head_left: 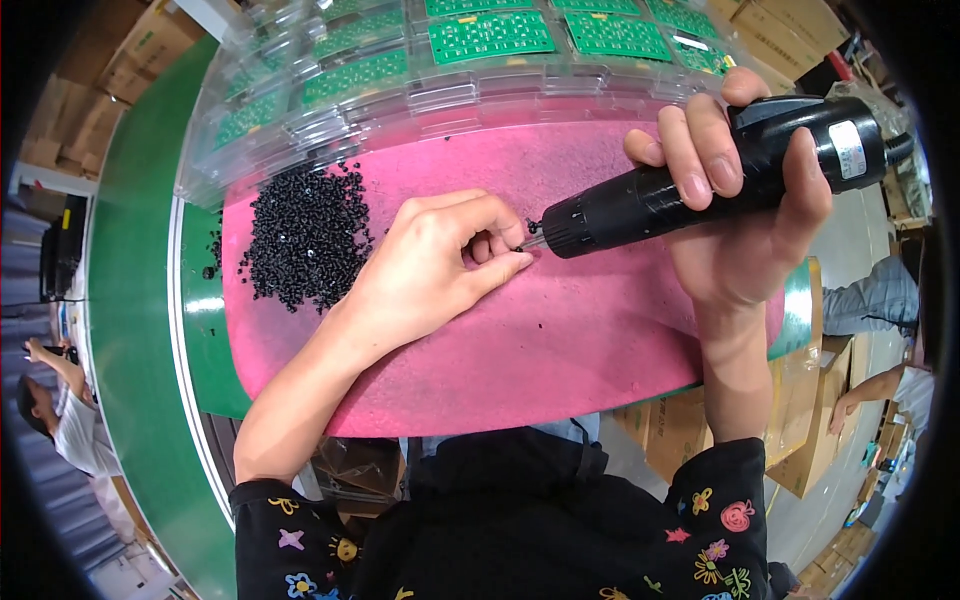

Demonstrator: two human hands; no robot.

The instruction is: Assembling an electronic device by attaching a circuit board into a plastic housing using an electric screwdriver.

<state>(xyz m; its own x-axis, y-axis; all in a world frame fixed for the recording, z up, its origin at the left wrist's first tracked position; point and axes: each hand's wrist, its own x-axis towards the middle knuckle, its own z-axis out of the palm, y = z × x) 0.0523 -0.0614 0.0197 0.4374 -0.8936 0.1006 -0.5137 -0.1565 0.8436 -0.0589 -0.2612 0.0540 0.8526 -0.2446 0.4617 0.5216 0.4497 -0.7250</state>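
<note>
Driver [615, 212], parts heap [305, 235] (boards [490, 37] beyond)

Pink mat [540, 365] open nearside, black pile [305, 240] barring left, trays [445, 93] beyond

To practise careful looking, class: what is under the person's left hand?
Pink mat shows around the left hand, with a pile of small black pieces beside it. Whatever lies directly beneath the palm is covered.

Pink mat [470, 360]; black screwdriver [640, 205], white label [847, 150]; black small parts [310, 240]; green circuit boards [490, 37]; black flower-patterned sleeves [708, 490]
</note>
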